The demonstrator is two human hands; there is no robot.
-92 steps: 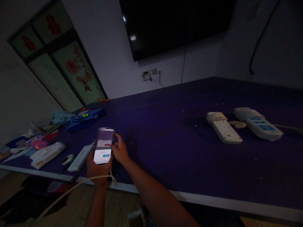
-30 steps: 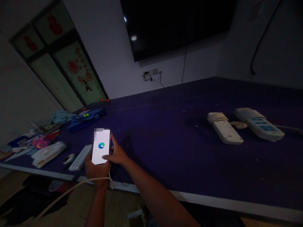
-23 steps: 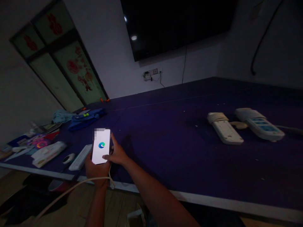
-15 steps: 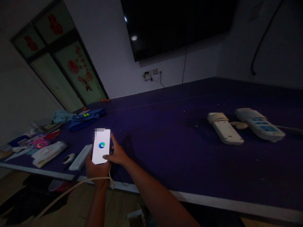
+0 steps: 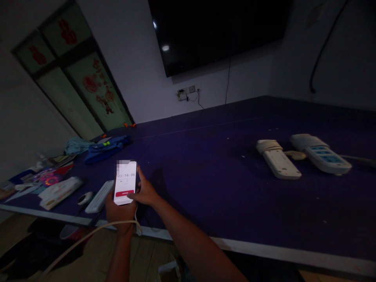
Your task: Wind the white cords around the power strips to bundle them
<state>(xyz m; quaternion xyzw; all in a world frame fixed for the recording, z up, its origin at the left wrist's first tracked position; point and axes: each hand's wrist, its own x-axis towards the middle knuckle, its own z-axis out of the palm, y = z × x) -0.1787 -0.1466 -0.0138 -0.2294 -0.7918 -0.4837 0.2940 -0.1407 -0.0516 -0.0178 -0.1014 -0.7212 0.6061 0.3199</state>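
A lit smartphone (image 5: 125, 182) stands upright over the near left edge of the dark blue table (image 5: 205, 164). My left hand (image 5: 119, 213) cups it from below, fingers wrapped around its lower part. My right hand (image 5: 145, 192) holds its right side, with the thumb lying across the lower part of the screen. The screen shows a white page with a row of digits and a red bar. A pale cable (image 5: 88, 237) runs from under the phone down to the lower left.
Two white power strips (image 5: 277, 158) (image 5: 321, 154) lie at the right of the table. Left of the phone are a white strip-like object (image 5: 99, 196), a small mouse-like object (image 5: 84, 197), a white pack (image 5: 58, 192), papers and blue cloth (image 5: 105, 147). A dark screen (image 5: 217, 31) hangs on the wall.
The phone's screen changed from a dialog, to a white page with a round blue logo, to a page with digits and a red bar. My right thumb shifted to the lower screen.
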